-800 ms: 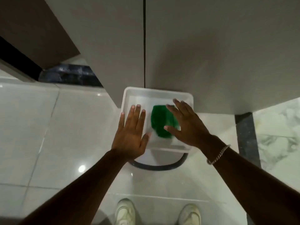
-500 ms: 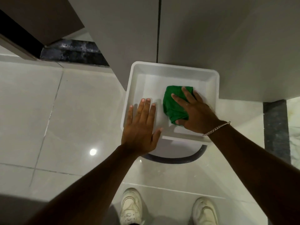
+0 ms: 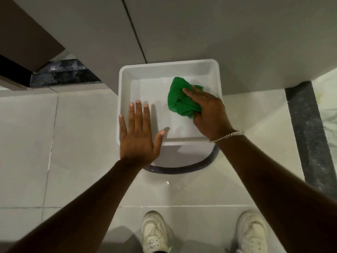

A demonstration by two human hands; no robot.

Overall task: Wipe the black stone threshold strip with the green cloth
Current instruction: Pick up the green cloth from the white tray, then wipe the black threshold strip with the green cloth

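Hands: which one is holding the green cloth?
The right hand, the one with the bracelet, grips the green cloth inside the white tub. The left hand is spread flat and empty.

The right hand (image 3: 209, 114) hides part of the green cloth (image 3: 179, 99).

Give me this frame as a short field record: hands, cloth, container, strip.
left hand: open, flat, fingers spread over white tub's near-left rim
right hand: closed on green cloth
green cloth: bunched, inside tub
white tub: on pale tiled floor against wall
black stone strip: right of tub, untouched
wiping: not started
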